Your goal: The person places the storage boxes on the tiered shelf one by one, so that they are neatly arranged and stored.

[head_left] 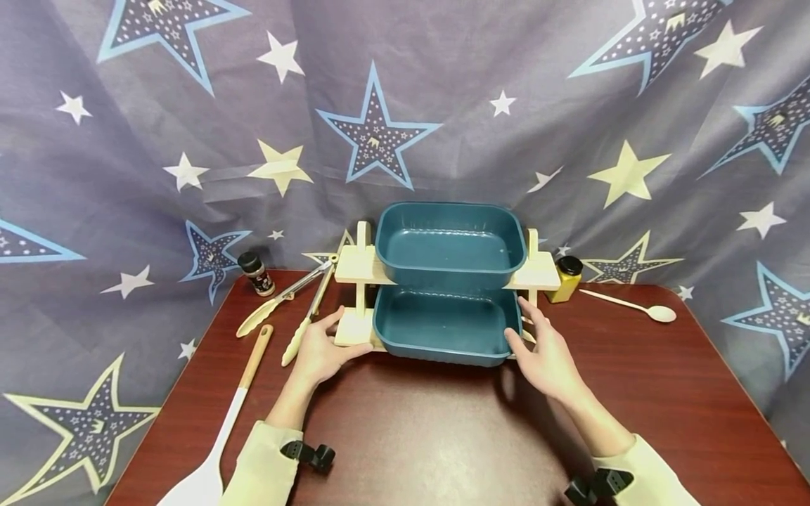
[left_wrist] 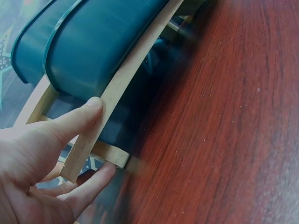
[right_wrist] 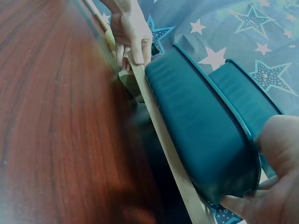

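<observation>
A pale wooden two-tier rack (head_left: 357,267) stands at the back middle of the red-brown table (head_left: 430,436). It carries an upper teal bin (head_left: 449,246) and a lower teal bin (head_left: 443,323). My left hand (head_left: 325,351) pinches the rack's lower left end. In the left wrist view its thumb (left_wrist: 79,119) lies on the front slat (left_wrist: 126,79) and a finger curls beneath. My right hand (head_left: 544,355) grips the lower right end. In the right wrist view its thumb (right_wrist: 280,140) is against the lower bin (right_wrist: 196,121), fingers under it.
Left of the rack lie metal tongs (head_left: 285,302) with cream tips and a white spatula (head_left: 215,436) with a wooden handle. A black-lidded spice jar (head_left: 256,273) stands at back left, a yellow jar (head_left: 565,278) and a cream spoon (head_left: 633,306) at back right. Star-print cloth hangs behind.
</observation>
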`<action>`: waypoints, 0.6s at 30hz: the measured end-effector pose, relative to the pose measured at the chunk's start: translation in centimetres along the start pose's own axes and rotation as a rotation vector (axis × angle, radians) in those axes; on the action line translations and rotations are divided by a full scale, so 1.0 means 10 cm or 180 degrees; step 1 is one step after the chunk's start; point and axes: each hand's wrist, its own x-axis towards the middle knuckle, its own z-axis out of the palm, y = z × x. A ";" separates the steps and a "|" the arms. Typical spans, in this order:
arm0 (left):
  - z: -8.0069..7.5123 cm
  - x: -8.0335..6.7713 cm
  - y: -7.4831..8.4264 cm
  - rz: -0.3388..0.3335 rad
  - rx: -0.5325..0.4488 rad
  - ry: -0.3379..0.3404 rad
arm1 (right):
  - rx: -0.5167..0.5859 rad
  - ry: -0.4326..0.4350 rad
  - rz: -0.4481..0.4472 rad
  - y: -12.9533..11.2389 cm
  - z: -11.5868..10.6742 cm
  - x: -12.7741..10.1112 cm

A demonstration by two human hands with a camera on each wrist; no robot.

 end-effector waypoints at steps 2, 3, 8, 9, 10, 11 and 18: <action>-0.01 0.00 0.00 0.0008 0.0001 0.0010 | -0.0003 -0.0011 0.0008 0.00 0.01 -0.02; -0.02 0.00 0.00 0.0013 0.0001 0.0013 | -0.0012 -0.0012 0.0001 0.00 0.02 -0.02; -0.04 0.00 -0.01 0.0008 -0.0001 0.0016 | -0.0046 0.0012 -0.0050 -0.01 0.04 0.01; -0.04 0.00 -0.02 0.0008 -0.0005 0.0017 | -0.0059 0.0016 -0.0055 -0.02 0.04 0.02; -0.04 0.00 -0.02 0.0003 -0.0010 0.0016 | -0.0076 0.0010 -0.0056 -0.02 0.03 0.03; -0.04 0.00 -0.03 0.0004 -0.0007 0.0015 | -0.0088 0.0003 -0.0061 -0.03 0.03 0.05; -0.03 0.02 -0.03 0.0020 0.0023 0.0021 | -0.0224 0.0011 -0.0093 0.00 0.03 0.12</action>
